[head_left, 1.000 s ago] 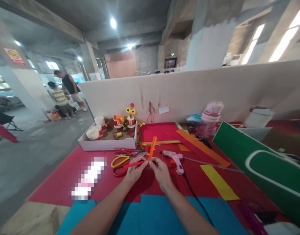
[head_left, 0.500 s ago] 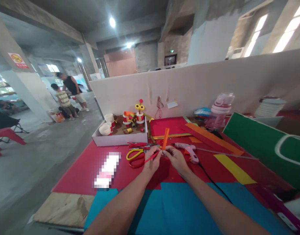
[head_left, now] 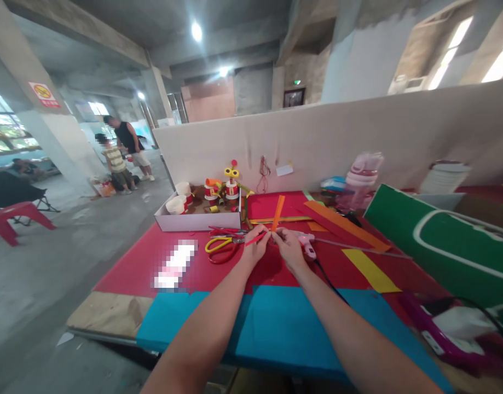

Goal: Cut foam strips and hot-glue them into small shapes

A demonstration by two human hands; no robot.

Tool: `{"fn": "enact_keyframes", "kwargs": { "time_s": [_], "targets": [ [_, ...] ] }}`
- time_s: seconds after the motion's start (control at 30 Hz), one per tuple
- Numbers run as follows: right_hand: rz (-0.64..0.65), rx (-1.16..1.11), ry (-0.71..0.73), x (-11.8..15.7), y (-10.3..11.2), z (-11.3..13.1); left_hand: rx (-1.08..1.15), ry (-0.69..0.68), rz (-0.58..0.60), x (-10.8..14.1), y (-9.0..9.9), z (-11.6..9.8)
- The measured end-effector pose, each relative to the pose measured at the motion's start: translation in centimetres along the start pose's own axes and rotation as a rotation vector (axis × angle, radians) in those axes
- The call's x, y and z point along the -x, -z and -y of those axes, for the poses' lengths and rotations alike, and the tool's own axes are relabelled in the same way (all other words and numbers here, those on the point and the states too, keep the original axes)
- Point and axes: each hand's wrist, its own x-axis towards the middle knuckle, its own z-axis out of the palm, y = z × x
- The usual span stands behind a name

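Left grip (head_left: 257,249) pinching narrow red strip (head_left: 254,239), right grip (head_left: 290,248) pinching flat, straight-edged orange strip (head_left: 278,212)

The orange strip (head_left: 278,212) appeared to be matt paper. The glue gun (head_left: 310,250) showed smooth plastic. Along the near edge of the surface (head_left: 130,265), the blue sheet (head_left: 276,323) looked matt; bare wood (head_left: 114,312) showed at the near left corner.

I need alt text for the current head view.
A person's left hand and right hand hold an orange strip and red strip over a red table. Scissors lie left, a glue gun right, and a box of cups behind.
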Motion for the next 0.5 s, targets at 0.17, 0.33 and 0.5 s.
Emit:
{"fn": "enact_keyframes", "kwargs": {
  "time_s": [0.17,0.33,0.5],
  "targets": [
    [0.022,-0.008,-0.025,0.1,-0.4,0.1,-0.007,0.004,0.01,0.5,0.5,0.7],
    [0.068,0.011,-0.054,0.4,0.7,0.7,0.049,0.0,-0.009,0.8,-0.5,0.6],
    [0.074,0.049,-0.111,1.0,1.9,0.3,0.103,0.03,0.075,1.0,-0.5,-0.3]
  ]
}}
